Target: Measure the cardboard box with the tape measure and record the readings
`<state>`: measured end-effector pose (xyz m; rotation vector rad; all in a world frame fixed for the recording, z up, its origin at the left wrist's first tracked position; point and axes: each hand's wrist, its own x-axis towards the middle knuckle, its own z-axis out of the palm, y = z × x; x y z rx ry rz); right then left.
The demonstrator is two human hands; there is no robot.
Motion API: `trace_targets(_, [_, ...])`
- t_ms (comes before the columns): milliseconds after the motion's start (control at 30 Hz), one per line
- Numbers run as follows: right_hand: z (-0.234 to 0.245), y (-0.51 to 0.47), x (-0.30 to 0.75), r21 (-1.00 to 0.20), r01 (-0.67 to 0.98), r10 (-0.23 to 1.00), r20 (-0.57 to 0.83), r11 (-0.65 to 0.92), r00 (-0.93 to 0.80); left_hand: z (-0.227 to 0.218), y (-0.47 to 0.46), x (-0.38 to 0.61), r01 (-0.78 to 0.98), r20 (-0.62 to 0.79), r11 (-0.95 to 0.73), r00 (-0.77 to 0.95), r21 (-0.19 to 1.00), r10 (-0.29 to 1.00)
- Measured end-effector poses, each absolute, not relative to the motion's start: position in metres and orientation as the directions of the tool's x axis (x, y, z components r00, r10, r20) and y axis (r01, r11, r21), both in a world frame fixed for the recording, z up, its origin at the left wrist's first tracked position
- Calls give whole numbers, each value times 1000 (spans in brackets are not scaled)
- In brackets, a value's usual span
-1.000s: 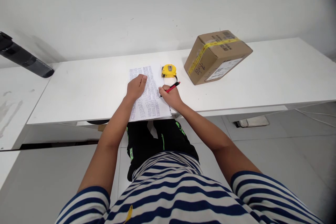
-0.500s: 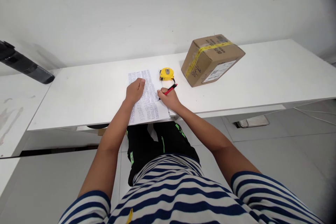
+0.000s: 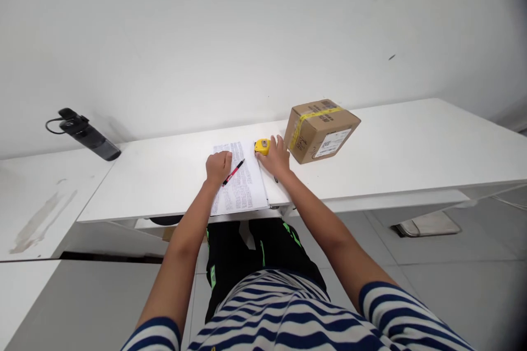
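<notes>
White wall behind, white desk [image 3: 370, 159] below it – we look down on it from above. A printed sheet [image 3: 242, 192] lies at the near edge. Our left hand [image 3: 218, 166] rests on the sheet, curled into a loose fist and grasping nothing we can make out. A red pen [image 3: 234, 171] lies slanted on the paper just beside its knuckles. Our right hand [image 3: 275, 158] sits right of the sheet, fingers spread against a yellow tape measure [image 3: 262, 146]. We cannot tell whether it grips the tape measure. A taped cardboard box [image 3: 321, 130] stands just beyond this hand – tilted. A dark bottle [image 3: 88, 134] lies far left, well apart.
</notes>
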<state>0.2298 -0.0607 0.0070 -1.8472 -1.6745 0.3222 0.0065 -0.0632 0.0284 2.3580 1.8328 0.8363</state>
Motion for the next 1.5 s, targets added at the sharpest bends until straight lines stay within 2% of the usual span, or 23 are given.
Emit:
trace_targets(100, [9, -37, 245, -608, 793, 995, 99, 43, 22, 53, -66, 15, 846, 362, -326, 172, 422, 916])
trace_targets(167, [10, -30, 250, -630, 771, 995, 84, 90, -47, 72, -67, 25, 811, 364, -338, 168, 478, 916])
trace_targets(300, [14, -47, 257, -650, 752, 990, 139, 111, -25, 106, -62, 64, 744, 349, -410, 251, 527, 903])
trace_targets(400, [13, -85, 265, -732, 651, 960, 281, 203, 17, 126, -52, 109, 668, 300, -478, 372, 571, 878])
trace_targets(467, [8, -123, 272, -816, 503, 914, 389, 284, 116, 136, -47, 146, 643, 267, -522, 456, 560, 849])
trace_targets(533, [-1, -166, 280, -878, 374, 863, 416, 299, 285, 142, -42, 182, 652, 228, -572, 538, 498, 812])
trace_targets(633, [-14, -230, 296, -949, 112, 781, 306, 293, 544, 143, -37, 224, 698, 111, -611, 620, 374, 777])
trace_targets(700, [-15, -263, 308, -921, -225, 856, 176, 317, 487, 140, -36, 237, 733, 65, -604, 618, 312, 784])
trace_targets(767, [-9, -286, 319, -836, -483, 930, 84, 261, 357, 137, -39, 237, 758, 91, -599, 598, 260, 796])
trace_targets(867, [7, -301, 334, -774, -615, 970, -6, 150, 244, 138, -51, 215, 751, 102, -636, 629, 179, 771])
trace_targets(1000, [23, -296, 352, -779, -595, 957, 22, 198, 290, 144, -81, 172, 691, 53, -717, 715, 95, 697])
trace_targets(1100, [31, -277, 365, -822, -497, 936, 116, 279, 333, 149, -111, 147, 667, 118, -738, 728, 105, 675])
trace_targets(1167, [41, -260, 370, -873, -336, 903, 226, 354, 365, 154, -132, 138, 653, 221, -729, 694, 206, 685])
trace_targets(1233, [55, -243, 371, -860, -85, 809, 435, 504, 394, 159, -152, 136, 596, 309, -685, 616, 419, 725])
trace_targets(1300, [74, -227, 368, -713, 224, 624, 695, 665, 357, 163, -169, 139, 443, 279, -588, 585, 677, 762])
trace_targets(1367, [94, -216, 363, -480, 487, 436, 875, 729, 210, 166, -178, 144, 249, 192, -443, 648, 861, 737])
trace_targets(1433, [113, -210, 360, -305, 604, 362, 932, 736, 29, 168, -181, 151, 112, 144, -310, 705, 944, 695])
trace_targets(1500, [128, -209, 361, -243, 601, 369, 925, 762, -94, 170, -178, 156, 44, 125, -220, 711, 974, 692])
